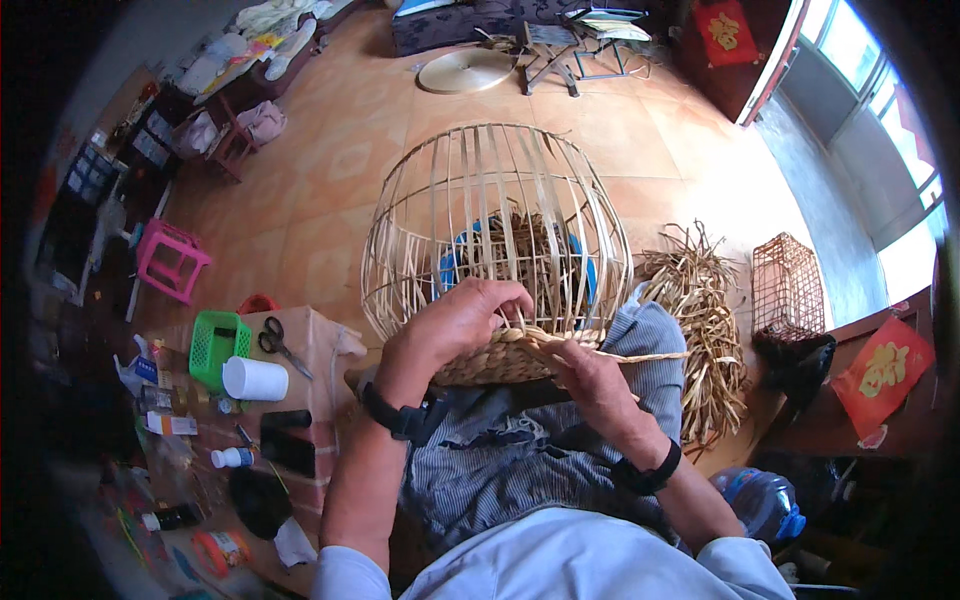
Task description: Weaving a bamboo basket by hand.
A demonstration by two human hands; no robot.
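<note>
A round basket [485,368] rests on my lap, its open frame of thin upright ribs tilted away from me. Plaited straw covers the edge nearest my body. My left hand [462,315] reaches inside the ribs just above this edge, thumb and fingers closed on a straw strand. Lower and to the right, my right hand [597,385] is closed against the woven edge, gripping a straw strand. One twisted strand [650,356] sticks out to the right past that hand. Behind the ribs shows a blue tub [448,270] filled with dry straw.
Loose dry straw [705,340] lies right of my knee, beside a brown wire-like basket [785,285]. At left, a low table holds scissors [283,345], a green basket [207,350] and a white cup [255,379]. Beyond stands a pink stool [168,260]. A water bottle [760,503] is at lower right.
</note>
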